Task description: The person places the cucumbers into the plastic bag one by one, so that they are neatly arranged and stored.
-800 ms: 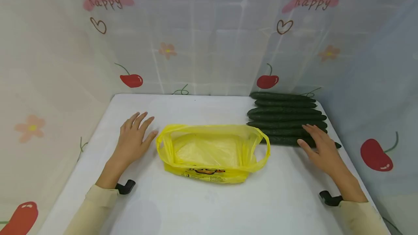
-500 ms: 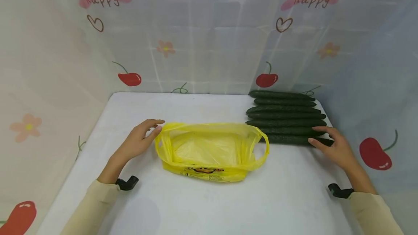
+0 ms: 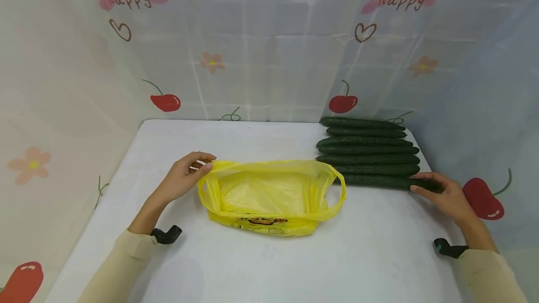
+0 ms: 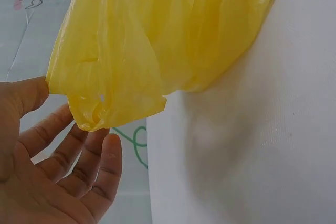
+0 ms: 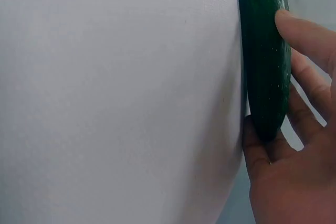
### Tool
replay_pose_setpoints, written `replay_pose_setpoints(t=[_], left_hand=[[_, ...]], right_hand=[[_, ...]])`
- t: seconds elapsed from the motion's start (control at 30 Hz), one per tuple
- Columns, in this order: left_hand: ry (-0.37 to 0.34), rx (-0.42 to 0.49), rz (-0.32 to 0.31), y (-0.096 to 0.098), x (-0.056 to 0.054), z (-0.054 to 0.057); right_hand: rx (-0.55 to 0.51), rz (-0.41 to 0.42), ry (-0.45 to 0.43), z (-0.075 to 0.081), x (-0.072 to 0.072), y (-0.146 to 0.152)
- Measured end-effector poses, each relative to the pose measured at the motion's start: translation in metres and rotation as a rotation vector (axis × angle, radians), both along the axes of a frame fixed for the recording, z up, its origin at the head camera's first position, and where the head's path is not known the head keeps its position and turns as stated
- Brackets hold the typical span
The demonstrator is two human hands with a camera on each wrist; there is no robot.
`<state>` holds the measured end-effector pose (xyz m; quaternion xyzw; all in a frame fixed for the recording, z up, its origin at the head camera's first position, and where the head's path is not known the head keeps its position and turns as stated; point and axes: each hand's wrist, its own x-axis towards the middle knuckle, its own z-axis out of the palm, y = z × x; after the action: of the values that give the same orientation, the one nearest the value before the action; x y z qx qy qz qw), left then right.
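A yellow plastic bag point(image 3: 269, 191) lies with its mouth open on the white table. My left hand point(image 3: 185, 176) is at its upper left corner, thumb on the near side and fingers on the far side. In the left wrist view the thumb touches the edge of the film, and the bent fingers reach behind the bag's handle. My right hand point(image 3: 448, 198) grips the right end of the nearest cucumber point(image 3: 375, 181). From the right wrist view, the thumb lies on top of this dark green cucumber point(image 5: 265, 56) and the fingers curl beneath it.
Several more cucumbers point(image 3: 366, 150) lie side by side behind the gripped one, at the table's right back. Printed curtains point(image 3: 278, 74) hang close behind and beside the white table point(image 3: 252, 265). A black wrist camera point(image 3: 448, 248) sits by each cuff.
My left hand has moved right to the bag's corner, its fingers bending in. The right hand has slid right along the nearest cucumber and closed round its end.
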<state>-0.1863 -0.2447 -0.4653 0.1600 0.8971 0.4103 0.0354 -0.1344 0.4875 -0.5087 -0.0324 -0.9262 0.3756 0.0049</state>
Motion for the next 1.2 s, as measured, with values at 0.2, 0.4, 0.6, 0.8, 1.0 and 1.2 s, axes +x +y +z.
replay_pose_setpoints(t=[0.2, 0.4, 0.6, 0.8, 1.0, 1.2], left_hand=[[-0.029, 0.073, -0.023, -0.001, 0.003, -0.001], [-0.030, 0.121, -0.035, 0.003, 0.004, 0.000], [0.035, 0.083, 0.010, 0.007, 0.003, -0.001], [0.054, 0.095, 0.025, 0.008, 0.003, -0.003], [0.057, 0.075, 0.048, 0.008, 0.005, -0.004], [0.038, 0.019, 0.059, 0.010, 0.009, -0.001]], right_hand=[[0.026, 0.012, -0.096, 0.004, 0.003, 0.000], [0.006, 0.021, -0.112, 0.003, 0.005, 0.001], [0.011, 0.034, -0.096, -0.001, 0.006, 0.000], [0.018, 0.033, -0.109, 0.000, 0.006, -0.004], [-0.031, 0.030, -0.043, 0.001, 0.013, -0.008], [-0.094, 0.002, -0.021, -0.001, 0.019, -0.012]])
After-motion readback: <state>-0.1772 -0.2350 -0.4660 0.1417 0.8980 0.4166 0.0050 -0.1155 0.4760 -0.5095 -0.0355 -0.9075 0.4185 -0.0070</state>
